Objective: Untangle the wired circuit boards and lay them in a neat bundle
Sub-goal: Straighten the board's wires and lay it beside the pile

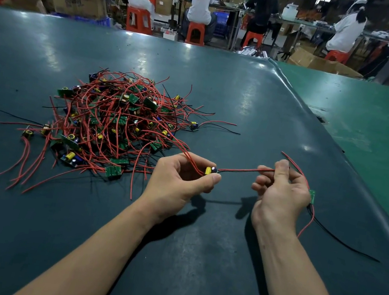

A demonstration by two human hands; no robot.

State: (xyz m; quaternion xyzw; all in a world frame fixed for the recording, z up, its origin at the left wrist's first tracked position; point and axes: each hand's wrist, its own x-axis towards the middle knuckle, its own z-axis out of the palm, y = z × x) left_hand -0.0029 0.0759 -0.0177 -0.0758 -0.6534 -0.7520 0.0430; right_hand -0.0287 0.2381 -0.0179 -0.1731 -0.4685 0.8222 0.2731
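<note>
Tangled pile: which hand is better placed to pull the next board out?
Left, probably. The left hand sits beside the tangled pile, gripping a board. The right hand is farther off, pinching the wire pair.

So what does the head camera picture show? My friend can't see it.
Two hands stretch a red and black wire pair between them: the left hand pinches a small circuit board, the right hand pinches the wires. A tangled pile lies left on the dark table.
</note>
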